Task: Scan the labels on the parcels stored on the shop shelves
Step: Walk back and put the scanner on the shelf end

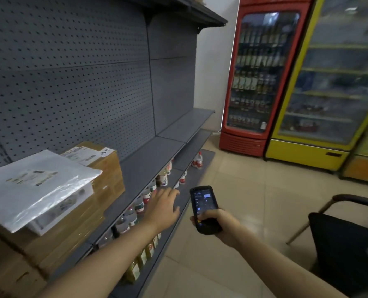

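Observation:
My right hand (216,222) grips a black handheld scanner (203,208), screen lit and facing me, over the floor beside the shelving. My left hand (162,206) hovers with fingers spread and nothing in it, just past the front edge of the grey shelf (148,160). On that shelf at the left lies a white plastic mailer (34,188) with a printed label, resting on a white box and brown cardboard parcels (105,179). The rear cardboard parcel carries a white label (86,154) on top. Both hands are to the right of the parcels, apart from them.
Lower shelves hold several jars and bottles (140,206). A red drinks fridge (258,76) and a yellow fridge (329,82) stand at the back right. A dark chair (342,244) sits at the right on the tiled floor. The pegboard wall rises behind the shelf.

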Demonstrator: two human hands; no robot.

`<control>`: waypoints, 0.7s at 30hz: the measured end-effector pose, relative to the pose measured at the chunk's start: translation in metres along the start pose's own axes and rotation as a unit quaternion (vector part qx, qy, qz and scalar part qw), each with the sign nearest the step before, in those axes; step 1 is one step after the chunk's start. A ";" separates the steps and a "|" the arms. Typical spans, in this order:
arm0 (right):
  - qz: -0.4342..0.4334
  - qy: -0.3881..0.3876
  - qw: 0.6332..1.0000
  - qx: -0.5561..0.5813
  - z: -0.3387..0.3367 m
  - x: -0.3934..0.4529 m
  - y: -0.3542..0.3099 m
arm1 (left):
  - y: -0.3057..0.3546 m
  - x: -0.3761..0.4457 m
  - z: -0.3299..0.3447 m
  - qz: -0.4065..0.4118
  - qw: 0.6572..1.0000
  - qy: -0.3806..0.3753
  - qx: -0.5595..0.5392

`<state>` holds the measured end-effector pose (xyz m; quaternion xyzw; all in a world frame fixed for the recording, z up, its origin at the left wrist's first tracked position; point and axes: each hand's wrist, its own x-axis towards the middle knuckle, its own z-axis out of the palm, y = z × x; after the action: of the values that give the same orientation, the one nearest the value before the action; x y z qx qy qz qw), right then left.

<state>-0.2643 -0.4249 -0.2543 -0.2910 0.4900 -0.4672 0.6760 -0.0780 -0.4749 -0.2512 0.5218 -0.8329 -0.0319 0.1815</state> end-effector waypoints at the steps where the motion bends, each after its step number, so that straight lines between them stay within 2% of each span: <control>1: -0.001 0.008 1.000 0.007 -0.006 0.004 -0.003 | 0.002 0.009 0.003 0.003 1.000 -0.008 -0.001; 5: -0.007 0.044 0.999 0.021 -0.022 0.031 -0.017 | 0.002 0.050 0.016 0.014 0.999 -0.029 -0.002; 10: -0.013 0.053 0.997 0.050 -0.034 0.080 -0.049 | -0.013 0.124 0.033 0.033 0.996 -0.079 0.017; 15: -0.032 0.067 0.995 0.068 -0.045 0.126 -0.090 | -0.027 0.204 0.044 0.053 0.992 -0.094 0.062; 21: -0.027 0.102 0.991 0.082 -0.071 0.178 -0.123 | -0.025 0.281 0.066 0.071 0.991 -0.092 0.059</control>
<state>-0.3586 -0.6323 -0.2445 -0.1979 0.5084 -0.5511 0.6314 -0.1880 -0.7423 -0.2428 0.4657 -0.8816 -0.0179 0.0748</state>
